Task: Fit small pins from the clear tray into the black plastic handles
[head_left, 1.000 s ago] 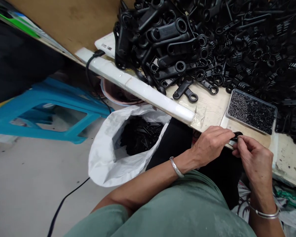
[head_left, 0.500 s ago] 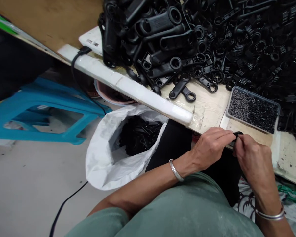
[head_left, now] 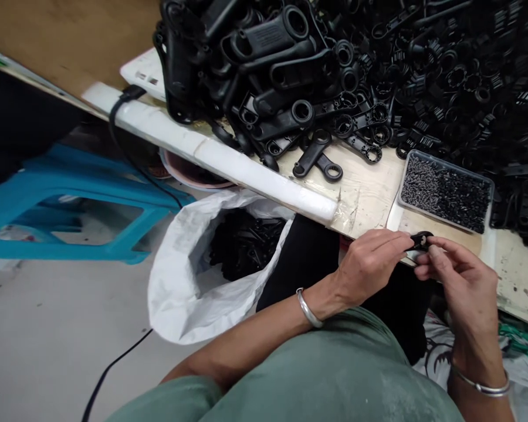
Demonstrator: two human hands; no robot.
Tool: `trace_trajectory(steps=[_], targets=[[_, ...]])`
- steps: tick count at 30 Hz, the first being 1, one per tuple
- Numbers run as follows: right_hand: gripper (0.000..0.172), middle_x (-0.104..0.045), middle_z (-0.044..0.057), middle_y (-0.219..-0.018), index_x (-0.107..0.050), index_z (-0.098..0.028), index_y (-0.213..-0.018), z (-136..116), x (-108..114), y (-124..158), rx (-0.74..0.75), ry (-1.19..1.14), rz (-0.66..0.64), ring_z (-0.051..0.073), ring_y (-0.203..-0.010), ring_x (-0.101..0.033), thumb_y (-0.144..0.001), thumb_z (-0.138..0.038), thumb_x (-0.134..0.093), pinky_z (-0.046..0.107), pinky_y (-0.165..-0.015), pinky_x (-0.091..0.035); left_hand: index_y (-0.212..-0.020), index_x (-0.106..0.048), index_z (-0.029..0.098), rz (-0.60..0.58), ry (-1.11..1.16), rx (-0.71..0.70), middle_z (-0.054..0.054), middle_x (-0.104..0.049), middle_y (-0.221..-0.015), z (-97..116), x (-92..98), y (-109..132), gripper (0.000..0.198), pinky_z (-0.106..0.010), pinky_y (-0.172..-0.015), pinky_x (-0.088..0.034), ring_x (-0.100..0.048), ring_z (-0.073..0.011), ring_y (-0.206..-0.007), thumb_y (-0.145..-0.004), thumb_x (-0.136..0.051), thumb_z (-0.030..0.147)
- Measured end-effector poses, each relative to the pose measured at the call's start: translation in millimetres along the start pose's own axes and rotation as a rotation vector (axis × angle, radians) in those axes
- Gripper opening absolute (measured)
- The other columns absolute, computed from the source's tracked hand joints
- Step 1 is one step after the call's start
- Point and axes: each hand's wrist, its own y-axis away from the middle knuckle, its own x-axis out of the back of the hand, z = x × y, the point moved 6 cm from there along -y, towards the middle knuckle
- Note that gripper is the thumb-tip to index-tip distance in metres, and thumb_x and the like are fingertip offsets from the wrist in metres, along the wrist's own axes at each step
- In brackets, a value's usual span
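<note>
Frame right: left hand [head_left: 374, 258] pinches black plastic ring-ended part [head_left: 421, 239]; right hand [head_left: 464, 281] half-curled, hold unclear. Likely light, stiff; grip edges.

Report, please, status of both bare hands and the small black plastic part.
Left hand: gripping the part. Right hand: at its rounded end. Clear rectangular plastic box of tiny grey-and-black pieces beyond, not blocking.

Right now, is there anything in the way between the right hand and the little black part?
No, nothing that I can see. The left hand holds the black part, and the right hand is right up at its ring end. The box sits beyond them, not between.
</note>
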Motion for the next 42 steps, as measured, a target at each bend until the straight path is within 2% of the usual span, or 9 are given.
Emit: trace_trajectory(steps=[5, 11, 16, 24, 28, 34, 42], targets=[[0.053, -0.076, 0.004, -0.084, -0.061, -0.020, -0.117, 6, -9, 9, -0.002, -0.215, -0.001, 0.019, -0.073, -0.075, -0.073, -0.041, -0.084, 0.033, -0.071, -0.065, -0.103, -0.064, 0.013, 0.042, 0.041, 0.037, -0.008, -0.077, -0.099, 5, 1.2, 1, 0.009, -0.027, -0.087, -0.062, -0.075, -0.0153, -0.093, -0.095, -0.062, 0.012], [0.061, -0.075, 0.001, -0.089, -0.052, -0.025, -0.118, 0, -19, 13, -0.009, -0.440, 0.011, 0.015, -0.074, -0.073, -0.068, -0.031, -0.086, 0.030, -0.071, -0.064, -0.103, -0.066, 0.012, 0.037, 0.058, 0.022, -0.009, -0.077, -0.101, 15, 1.8, 2, 0.010, -0.029, -0.089, -0.063, -0.075, -0.0162, -0.095, -0.093, -0.064, 0.010], [0.061, -0.073, -0.001, -0.084, -0.055, -0.022, -0.113, -5, -19, 16, -0.032, -0.478, 0.069, 0.014, -0.071, -0.070, -0.061, -0.026, -0.087, 0.028, -0.064, -0.062, -0.103, -0.066, 0.010, 0.064, 0.046, -0.022, -0.010, -0.077, -0.102, 22, 5.1, 4, 0.012, -0.030, -0.090, -0.063, -0.075, -0.0170, -0.097, -0.092, -0.064, 0.007], [0.047, -0.068, -0.004, -0.077, -0.060, -0.020, -0.097, -3, -20, 19, -0.065, -0.567, 0.148, 0.008, -0.061, -0.062, -0.056, -0.018, -0.084, 0.021, -0.060, -0.057, -0.104, -0.064, 0.011, 0.040, 0.068, -0.086, -0.010, -0.077, -0.103, 32, 10.2, 6, 0.015, -0.030, -0.091, -0.063, -0.074, -0.0164, -0.100, -0.092, -0.060, 0.003], [0.048, -0.068, -0.004, -0.078, -0.062, -0.020, -0.098, -1, -21, 20, -0.092, -0.582, 0.107, 0.009, -0.063, -0.063, -0.056, -0.018, -0.085, 0.022, -0.061, -0.057, -0.101, -0.066, 0.011, 0.071, 0.099, -0.047, -0.009, -0.078, -0.099, 31, 11.9, 5, 0.011, -0.028, -0.090, -0.064, -0.075, -0.0153, -0.097, -0.092, -0.062, 0.006], [0.048, -0.068, -0.004, -0.082, -0.062, -0.022, -0.107, -1, -21, 24, -0.086, -0.595, 0.026, 0.011, -0.069, -0.065, -0.063, -0.020, -0.082, 0.029, -0.072, -0.061, -0.100, -0.067, 0.011, 0.077, 0.091, -0.015, -0.009, -0.078, -0.098, 29, 12.2, 4, 0.009, -0.028, -0.089, -0.064, -0.075, -0.0153, -0.094, -0.092, -0.064, 0.008], [0.046, -0.067, -0.003, -0.081, -0.064, -0.020, -0.100, 1, -19, 22, -0.062, -0.568, 0.095, 0.010, -0.067, -0.063, -0.059, -0.019, -0.083, 0.022, -0.061, -0.057, -0.103, -0.066, 0.011, 0.040, 0.076, -0.058, -0.010, -0.078, -0.101, 34, 8.9, 7, 0.012, -0.029, -0.091, -0.064, -0.075, -0.0162, -0.099, -0.093, -0.061, 0.006]])
